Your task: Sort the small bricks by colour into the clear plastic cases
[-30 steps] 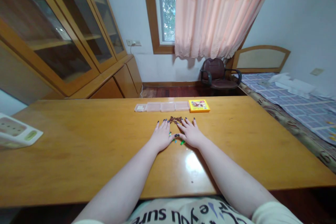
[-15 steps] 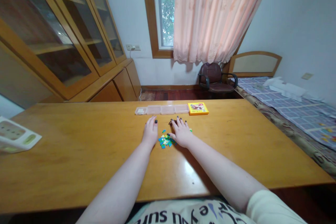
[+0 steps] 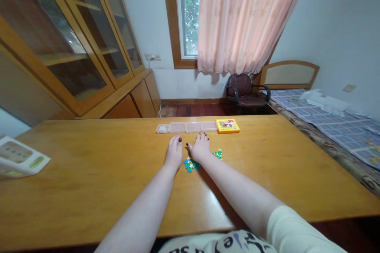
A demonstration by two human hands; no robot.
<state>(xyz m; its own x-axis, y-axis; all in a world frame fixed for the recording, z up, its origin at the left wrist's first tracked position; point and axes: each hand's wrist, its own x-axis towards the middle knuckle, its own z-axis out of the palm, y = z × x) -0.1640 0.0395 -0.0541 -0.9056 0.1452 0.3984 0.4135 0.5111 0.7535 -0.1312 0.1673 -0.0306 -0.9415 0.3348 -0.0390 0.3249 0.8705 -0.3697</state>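
Observation:
Both hands lie flat, palms down, on the wooden table [image 3: 89, 174]. My left hand [image 3: 174, 151] has its fingers together and stretched out, holding nothing. My right hand [image 3: 200, 148] rests beside it with fingers extended toward a clear compartment tray [image 3: 187, 127]. Between and just behind the hands lies a heap of small blue, green and yellow pieces [image 3: 190, 164]. A second small cluster of green pieces [image 3: 218, 153] sits right of my right hand. A yellow box [image 3: 227, 125] stands at the tray's right end.
A white carton [image 3: 18, 158] lies at the table's left edge. Glass-door cabinets fill the left wall. Beyond the table are a dark office chair [image 3: 246, 91], a window with a pink curtain, and a bed [image 3: 332, 118] on the right.
The hands have slid forward toward the tray. The coloured pieces, covered a second ago, now lie exposed behind the hands. The brown bits seen earlier at the fingertips are out of sight.

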